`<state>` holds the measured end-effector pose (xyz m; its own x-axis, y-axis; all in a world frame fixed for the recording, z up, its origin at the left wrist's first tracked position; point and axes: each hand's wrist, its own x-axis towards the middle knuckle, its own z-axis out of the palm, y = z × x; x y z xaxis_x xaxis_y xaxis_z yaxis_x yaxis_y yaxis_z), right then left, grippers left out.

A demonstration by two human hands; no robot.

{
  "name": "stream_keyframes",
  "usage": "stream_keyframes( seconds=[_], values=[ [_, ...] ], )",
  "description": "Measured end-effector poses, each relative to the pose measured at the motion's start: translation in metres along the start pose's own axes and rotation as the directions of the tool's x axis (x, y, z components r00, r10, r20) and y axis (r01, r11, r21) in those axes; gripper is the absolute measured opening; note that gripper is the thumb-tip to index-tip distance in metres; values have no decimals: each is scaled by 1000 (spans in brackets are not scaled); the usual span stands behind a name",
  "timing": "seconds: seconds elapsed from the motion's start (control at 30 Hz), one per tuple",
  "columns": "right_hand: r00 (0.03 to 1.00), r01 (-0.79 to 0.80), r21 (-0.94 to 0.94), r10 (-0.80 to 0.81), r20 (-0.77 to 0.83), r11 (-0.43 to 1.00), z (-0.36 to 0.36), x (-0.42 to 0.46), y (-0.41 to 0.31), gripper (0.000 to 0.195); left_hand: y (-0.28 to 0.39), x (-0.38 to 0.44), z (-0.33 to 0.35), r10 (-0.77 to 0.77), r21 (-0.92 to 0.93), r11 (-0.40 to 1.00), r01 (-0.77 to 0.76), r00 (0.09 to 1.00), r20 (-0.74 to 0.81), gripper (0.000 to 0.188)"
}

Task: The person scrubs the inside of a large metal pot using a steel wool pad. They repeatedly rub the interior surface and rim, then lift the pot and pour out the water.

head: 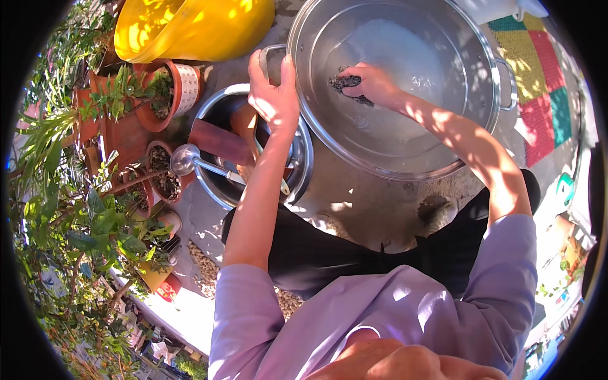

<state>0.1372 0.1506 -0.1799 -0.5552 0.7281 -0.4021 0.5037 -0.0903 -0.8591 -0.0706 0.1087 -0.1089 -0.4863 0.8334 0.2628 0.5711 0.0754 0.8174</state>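
A large, wide stainless steel pot (327,159) rests on the ground before me, its inner bottom wet and cloudy. My right hand (373,85) reaches inside it and presses a dark steel wool scrubber (344,83) against the bottom, left of the middle. At the pot's left side, my left hand (275,102) holds the loop handle (271,49), with the thumb by the rim. Below my left forearm stands a metal basin (306,166). Across it lie a ladle (185,159), a flat reddish rectangular piece (221,141) and a wooden utensil (244,118); my forearm partly covers them.
A yellow tub (228,33) leans at the upper left. Terracotta flowerpots (156,121) and leafy plants (99,218) line the left side. A colour-block woven mat (536,71) lies right of the pot. Peanut-like pieces (204,266) are spread on the ground by my left leg.
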Motion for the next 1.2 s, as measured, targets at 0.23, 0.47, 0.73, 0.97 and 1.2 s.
stream_keyframes(
  seconds=[0.23, 0.47, 0.73, 0.97, 1.2],
  values=[
    [966, 117, 377, -18, -257, 919, 43, -31, -90, 30, 9, 0, -1, 16, -6, 1000, -16, 1000, 7, 51],
    [969, 130, 292, -58, -241, 948, 52, -30, -68, 19, 4, -2, 2, 10, -10, 1000, -11, 1000, -15, 50],
    [958, 146, 280, -66, -278, 949, 50, -22, -73, 23, 5, -1, 3, -7, 21, 1000, 7, 1000, -13, 51],
    [905, 208, -266, -288, -312, 941, 17, 51, -35, 28, 13, -2, -1, -53, 22, 998, 52, 998, 46, 55],
    [956, 196, -712, -293, -14, 674, -8, 23, 54, 27, 3, 0, -2, -29, -3, 1000, 29, 999, 22, 55]
  ],
)
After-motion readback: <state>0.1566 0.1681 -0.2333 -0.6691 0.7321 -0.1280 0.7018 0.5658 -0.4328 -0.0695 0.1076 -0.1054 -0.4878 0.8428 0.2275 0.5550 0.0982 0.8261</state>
